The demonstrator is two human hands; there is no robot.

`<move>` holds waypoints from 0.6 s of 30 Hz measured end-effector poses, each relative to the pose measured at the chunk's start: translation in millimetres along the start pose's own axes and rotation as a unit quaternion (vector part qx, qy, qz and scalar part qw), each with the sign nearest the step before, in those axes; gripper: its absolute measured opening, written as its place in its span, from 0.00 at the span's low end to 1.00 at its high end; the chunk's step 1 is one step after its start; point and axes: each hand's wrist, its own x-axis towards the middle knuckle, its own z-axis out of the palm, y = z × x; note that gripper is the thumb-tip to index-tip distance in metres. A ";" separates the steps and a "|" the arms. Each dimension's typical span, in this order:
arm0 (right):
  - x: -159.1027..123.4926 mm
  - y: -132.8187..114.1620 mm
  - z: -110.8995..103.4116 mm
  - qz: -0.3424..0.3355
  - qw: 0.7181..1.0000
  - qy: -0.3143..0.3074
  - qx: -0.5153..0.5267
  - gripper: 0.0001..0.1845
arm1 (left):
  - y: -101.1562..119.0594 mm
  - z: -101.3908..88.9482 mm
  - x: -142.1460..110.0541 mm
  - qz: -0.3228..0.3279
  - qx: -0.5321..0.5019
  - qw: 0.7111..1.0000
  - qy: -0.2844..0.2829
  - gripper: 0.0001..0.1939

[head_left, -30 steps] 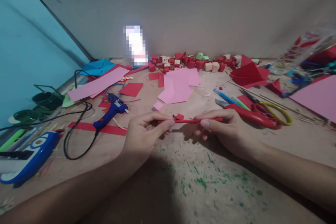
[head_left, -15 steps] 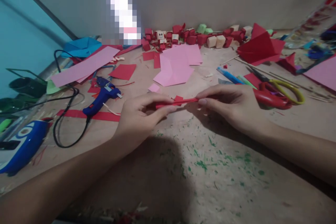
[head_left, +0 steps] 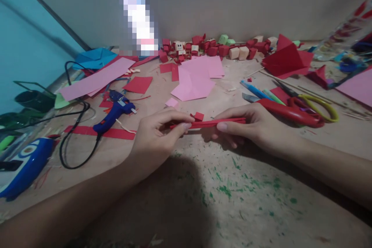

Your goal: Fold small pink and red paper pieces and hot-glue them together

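A narrow folded strip of red paper [head_left: 203, 123] stretches level between my two hands, just above the table. My left hand [head_left: 162, 130] pinches its left part between thumb and fingers. Farther along, my right hand [head_left: 244, 126] grips the right part, thumb in front and fingers behind. Just beyond the strip sits a small red paper piece [head_left: 198, 116], near my left fingertips; whether it touches the strip I cannot tell. A small pink paper piece [head_left: 171, 102] lies beyond my left hand, and a red-handled knife [head_left: 290, 112] lies beside my right hand.
At left are a blue glue gun [head_left: 113, 112] with a looping black cord and a blue-and-white object [head_left: 29, 166]. Pink sheets [head_left: 194, 79] lie mid-table before a row of small paper cubes [head_left: 223, 51]. Yellow-handled scissors [head_left: 322, 108] rest at right. Green flecks dot the front.
My right hand has slid along the strip, so more of the strip shows, with its right end now past my right thumb. The whole scene sits slightly lower in view.
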 end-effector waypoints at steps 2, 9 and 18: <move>-0.9 0.0 1.1 0.004 1.000 0.015 0.003 0.12 | 0.8 0.4 0.7 -0.002 -0.007 1.000 -0.003 0.06; -3.4 8.5 1.8 0.008 0.999 0.013 0.031 0.13 | 4.5 0.8 1.1 -0.083 -0.067 0.983 -0.150 0.10; 2.5 13.0 -6.5 0.030 0.997 -0.048 0.044 0.20 | 10.4 -4.7 6.6 -0.063 -0.032 0.986 -0.149 0.17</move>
